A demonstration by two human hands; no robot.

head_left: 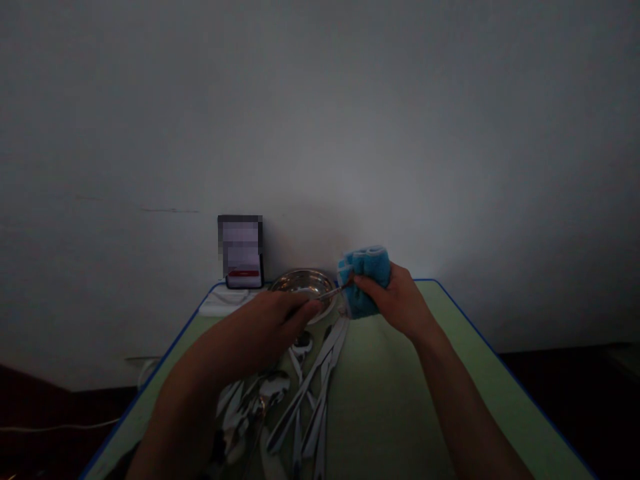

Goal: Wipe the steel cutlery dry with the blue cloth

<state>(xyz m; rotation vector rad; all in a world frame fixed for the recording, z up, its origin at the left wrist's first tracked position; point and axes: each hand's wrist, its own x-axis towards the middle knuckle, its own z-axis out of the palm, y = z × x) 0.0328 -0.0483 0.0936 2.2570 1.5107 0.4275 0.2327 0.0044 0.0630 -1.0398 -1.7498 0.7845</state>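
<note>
My left hand [270, 330] is closed on one end of a slim piece of metal cutlery [331, 293]. Its other end runs into a folded blue cloth [367, 293] with pale edging, so I cannot tell whether it is a spoon, fork or knife. My right hand [393, 300] grips the cloth, thumb pressed on the side facing me. Just behind the cutlery stands a shiny metal bowl [305, 277], partly covered by my left hand. Below my hands lies a loose pile of cutlery, with a spoon [275, 387] and several long-handled pieces [305, 400].
The pale green table [385, 400] has a blue edge and meets a plain wall [320, 133]. At the back left, a device with a lit, blurred screen [243, 253] stands upright beside a white flat object [220, 303]. A white cable [60, 427] hangs left of the table.
</note>
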